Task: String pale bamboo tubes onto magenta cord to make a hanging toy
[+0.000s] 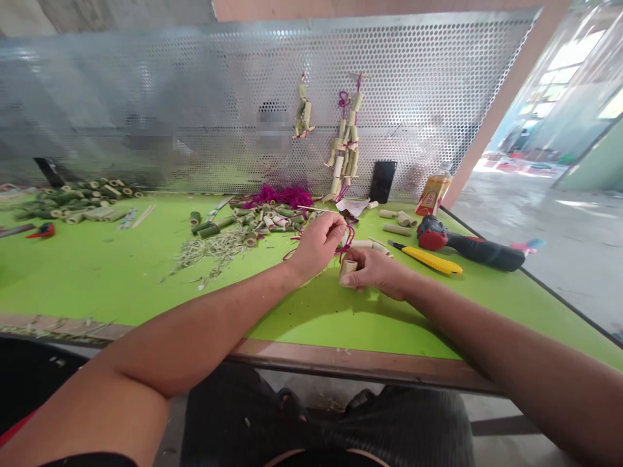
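Observation:
Between the thumb and fingers of my right hand [374, 269] is a short, pale bamboo tube [347, 267], held just above the table. My left hand [318, 241] is closed in a pinch beside it, and a purple string [349, 237] runs from its fingertips down toward the tube. A thin stick [314, 208] shows just behind my left hand; whether the hand touches it I cannot tell. More pale bamboo pieces [361, 244] lie behind my right hand, partly hidden by it.
Cut bamboo pieces [270, 217], shavings [219, 250] and purple string [282, 196] are heaped behind left. A yellow cutter knife [433, 259], a power tool [472, 250] and a bottle [434, 191] are on the right. Strung bamboo figures [344, 143] hang on the perforated metal panel [219, 117].

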`<state>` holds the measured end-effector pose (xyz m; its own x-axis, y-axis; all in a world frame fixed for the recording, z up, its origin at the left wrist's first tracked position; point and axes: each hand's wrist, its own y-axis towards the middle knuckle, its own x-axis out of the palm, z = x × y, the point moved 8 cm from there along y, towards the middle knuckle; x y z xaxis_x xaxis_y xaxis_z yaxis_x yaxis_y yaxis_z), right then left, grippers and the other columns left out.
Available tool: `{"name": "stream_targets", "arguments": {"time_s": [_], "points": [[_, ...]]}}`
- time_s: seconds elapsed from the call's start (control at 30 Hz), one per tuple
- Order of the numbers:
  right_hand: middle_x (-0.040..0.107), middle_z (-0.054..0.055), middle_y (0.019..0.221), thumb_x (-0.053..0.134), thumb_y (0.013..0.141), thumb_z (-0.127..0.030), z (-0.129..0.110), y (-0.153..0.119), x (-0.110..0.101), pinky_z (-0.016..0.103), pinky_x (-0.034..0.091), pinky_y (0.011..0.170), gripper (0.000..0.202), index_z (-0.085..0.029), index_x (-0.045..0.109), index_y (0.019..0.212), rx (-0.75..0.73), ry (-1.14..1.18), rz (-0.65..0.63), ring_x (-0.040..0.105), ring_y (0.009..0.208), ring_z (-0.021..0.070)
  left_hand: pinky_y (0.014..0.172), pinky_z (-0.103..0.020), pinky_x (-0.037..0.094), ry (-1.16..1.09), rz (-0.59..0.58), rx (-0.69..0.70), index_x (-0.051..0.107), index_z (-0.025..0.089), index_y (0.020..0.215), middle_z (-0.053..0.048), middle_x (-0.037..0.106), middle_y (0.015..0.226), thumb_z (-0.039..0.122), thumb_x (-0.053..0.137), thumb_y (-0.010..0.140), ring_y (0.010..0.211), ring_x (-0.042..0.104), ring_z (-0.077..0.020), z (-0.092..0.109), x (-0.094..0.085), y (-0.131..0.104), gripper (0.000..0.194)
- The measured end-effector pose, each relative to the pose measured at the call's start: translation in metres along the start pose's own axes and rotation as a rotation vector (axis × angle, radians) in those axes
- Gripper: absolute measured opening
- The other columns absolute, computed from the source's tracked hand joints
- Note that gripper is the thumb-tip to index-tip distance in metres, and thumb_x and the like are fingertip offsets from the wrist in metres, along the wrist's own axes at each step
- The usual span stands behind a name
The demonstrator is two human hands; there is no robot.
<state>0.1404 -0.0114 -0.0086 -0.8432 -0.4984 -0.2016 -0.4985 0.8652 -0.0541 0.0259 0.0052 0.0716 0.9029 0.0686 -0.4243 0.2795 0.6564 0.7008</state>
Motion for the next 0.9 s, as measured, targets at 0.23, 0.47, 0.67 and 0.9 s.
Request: {"name": "stream_targets", "arguments": {"time_s": [0.23, 0.47, 0.67, 0.9], "points": [[0.049, -0.006, 0.061, 0.087, 0.062, -0.041, 0.003, 0.006, 0.007, 0.024, 0.039, 0.045, 0.042, -0.02, 0.052, 0.073, -0.031, -0.044, -0.008, 0.044, 0.052, 0.0087, 0.069, -0.028, 0.042, -0.024, 0.025, 0.012, 0.053, 0.02, 0.086, 0.001, 0.057, 0.077, 0.019, 0.051, 0.094, 0.072, 0.051, -0.0128, 0.004, 0.003, 0.0, 0.009], [0.054, -0.005, 0.06, 0.087, 0.062, -0.04, 0.004, 0.005, 0.017, 0.025, 0.039, 0.051, 0.039, -0.019, 0.056, 0.073, -0.02, -0.048, -0.061, 0.047, 0.054, 0.0095, 0.07, -0.03, 0.043, -0.024, 0.077, -0.018, 0.051, 0.021, 0.087, 0.0, 0.055, 0.079, 0.021, 0.048, 0.097, 0.073, 0.05, -0.0135, 0.0, 0.006, -0.003, 0.011], [0.055, -0.004, 0.061, 0.084, 0.06, -0.035, 0.007, 0.009, 0.017, 0.026, 0.037, 0.049, 0.034, -0.02, 0.056, 0.072, -0.016, -0.046, -0.013, 0.047, 0.052, 0.01, 0.066, -0.029, 0.044, -0.146, 0.09, -0.075, 0.049, 0.022, 0.093, 0.001, 0.052, 0.077, 0.029, 0.046, 0.101, 0.068, 0.05, -0.0122, -0.005, 0.011, -0.008, 0.012], [0.054, -0.006, 0.059, 0.084, 0.056, -0.033, 0.004, 0.01, 0.01, 0.027, 0.039, 0.049, 0.036, -0.021, 0.055, 0.074, -0.014, 0.033, 0.091, 0.045, 0.052, 0.01, 0.065, -0.03, 0.045, -0.205, 0.085, -0.083, 0.049, 0.022, 0.092, 0.002, 0.052, 0.075, 0.031, 0.045, 0.102, 0.066, 0.05, -0.0121, -0.003, 0.013, -0.009, 0.013]]}}
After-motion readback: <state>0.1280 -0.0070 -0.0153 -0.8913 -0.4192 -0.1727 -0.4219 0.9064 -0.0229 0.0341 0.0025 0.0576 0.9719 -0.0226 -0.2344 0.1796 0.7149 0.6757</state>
